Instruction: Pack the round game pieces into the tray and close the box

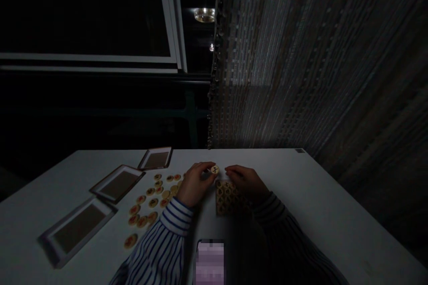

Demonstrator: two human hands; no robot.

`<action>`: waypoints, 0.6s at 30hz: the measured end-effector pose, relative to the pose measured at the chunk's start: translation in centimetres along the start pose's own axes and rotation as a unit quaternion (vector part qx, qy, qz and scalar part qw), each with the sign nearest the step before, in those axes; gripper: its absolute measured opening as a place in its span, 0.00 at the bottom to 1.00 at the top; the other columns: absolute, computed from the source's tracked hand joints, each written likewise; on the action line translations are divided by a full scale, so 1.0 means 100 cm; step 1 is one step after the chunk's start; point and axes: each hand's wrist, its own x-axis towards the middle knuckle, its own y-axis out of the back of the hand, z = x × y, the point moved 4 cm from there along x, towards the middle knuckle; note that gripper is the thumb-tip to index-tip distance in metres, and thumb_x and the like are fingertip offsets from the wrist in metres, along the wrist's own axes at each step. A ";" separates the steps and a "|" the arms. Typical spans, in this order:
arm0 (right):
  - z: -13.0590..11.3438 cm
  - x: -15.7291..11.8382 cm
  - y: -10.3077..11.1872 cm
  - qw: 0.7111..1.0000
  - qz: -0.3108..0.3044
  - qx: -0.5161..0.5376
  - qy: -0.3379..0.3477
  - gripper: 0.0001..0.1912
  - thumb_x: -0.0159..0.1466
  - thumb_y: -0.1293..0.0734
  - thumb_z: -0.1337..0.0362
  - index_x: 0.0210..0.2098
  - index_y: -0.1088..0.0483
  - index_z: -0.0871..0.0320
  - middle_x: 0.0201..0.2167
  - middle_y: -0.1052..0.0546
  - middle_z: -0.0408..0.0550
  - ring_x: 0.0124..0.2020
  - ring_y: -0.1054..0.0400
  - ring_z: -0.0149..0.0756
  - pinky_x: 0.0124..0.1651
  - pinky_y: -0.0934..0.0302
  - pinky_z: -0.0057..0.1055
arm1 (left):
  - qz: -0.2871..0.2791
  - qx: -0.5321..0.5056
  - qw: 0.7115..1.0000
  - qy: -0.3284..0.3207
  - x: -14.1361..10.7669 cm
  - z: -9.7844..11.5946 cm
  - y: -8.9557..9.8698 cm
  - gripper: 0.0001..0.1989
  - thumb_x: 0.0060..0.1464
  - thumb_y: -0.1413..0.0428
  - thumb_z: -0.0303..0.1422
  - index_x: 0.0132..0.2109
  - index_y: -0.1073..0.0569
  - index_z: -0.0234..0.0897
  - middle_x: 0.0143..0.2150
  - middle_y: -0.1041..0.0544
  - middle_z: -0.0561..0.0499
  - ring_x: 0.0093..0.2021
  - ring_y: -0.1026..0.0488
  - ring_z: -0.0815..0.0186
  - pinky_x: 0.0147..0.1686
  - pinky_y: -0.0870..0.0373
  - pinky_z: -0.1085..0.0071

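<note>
Between the thumb and fingers of my left hand (196,182) is a round, light xiangqi piece (215,169) with a dark character facing up. My right hand (247,181) hovers over the upper right of a small box (219,210) holding rows of similar pieces; its fingertips are pinched together, and whatever they may hold is too small to make out. The right part of the box is hidden by my right hand and in shadow. Loose round pieces (153,202), several with red characters, lie scattered on the white table (321,213) left of my left hand.
Three shallow rectangular trays or lids stand at the left: a near one (80,227), a middle one (117,183) and a far one (155,159). A phone (210,262) lies at the front edge. Behind the table hangs a beaded curtain (267,75).
</note>
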 end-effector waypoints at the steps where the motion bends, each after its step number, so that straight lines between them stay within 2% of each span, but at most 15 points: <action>1: -0.001 0.000 0.000 1.000 -0.001 0.002 -0.002 0.12 0.59 0.41 0.62 0.37 0.28 0.58 0.34 0.23 0.47 0.35 0.30 0.34 0.39 0.37 0.29 | -0.004 -0.001 1.000 -0.002 0.001 0.001 -0.002 0.13 0.49 0.47 0.33 0.44 0.30 0.38 0.38 0.26 0.49 0.38 0.31 0.65 0.41 0.34 0.66; 9: 0.003 0.000 -0.001 0.994 0.015 0.092 -0.050 0.11 0.56 0.38 0.62 0.36 0.30 0.59 0.30 0.23 0.47 0.31 0.29 0.33 0.35 0.35 0.29 | -0.024 0.019 0.999 -0.039 0.002 0.013 -0.010 0.13 0.50 0.47 0.31 0.44 0.30 0.38 0.38 0.26 0.49 0.40 0.31 0.64 0.42 0.35 0.65; 18: 0.012 0.001 -0.008 0.978 -0.003 0.196 -0.076 0.11 0.53 0.36 0.60 0.35 0.31 0.59 0.30 0.24 0.47 0.31 0.29 0.34 0.35 0.35 0.29 | -0.033 0.023 0.998 -0.050 -0.001 0.017 -0.014 0.12 0.49 0.46 0.30 0.44 0.30 0.39 0.38 0.26 0.50 0.41 0.32 0.64 0.42 0.35 0.66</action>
